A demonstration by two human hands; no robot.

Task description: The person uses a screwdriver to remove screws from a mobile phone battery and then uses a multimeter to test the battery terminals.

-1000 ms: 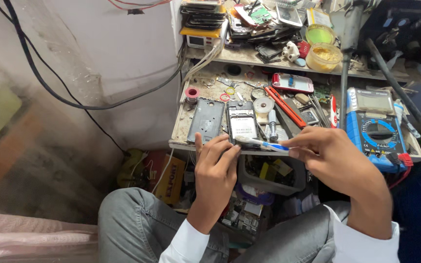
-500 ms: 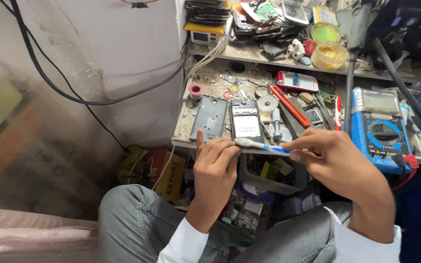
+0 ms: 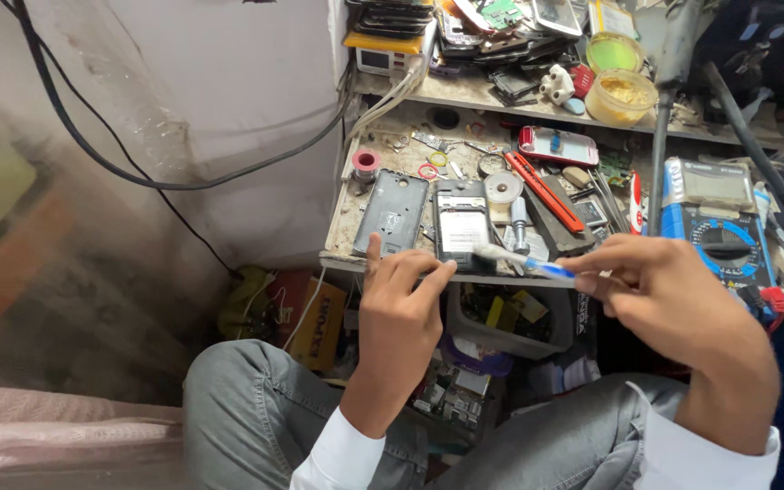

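The right hand [image 3: 673, 308] pinches a light, stiff toothbrush [image 3: 524, 261] by its blue handle, bristles at nine o'clock on the opened phone [image 3: 461, 227], a fragile thing which the left hand's [image 3: 398, 313] fingertips steady at its near edge.

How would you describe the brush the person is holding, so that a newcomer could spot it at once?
Start at the cluttered workbench and find its front edge, where an opened phone lies. The brush lies level across that phone's lower end, pinched in the right hand. Unlike the red tools behind it, it has a translucent blue-and-white handle.
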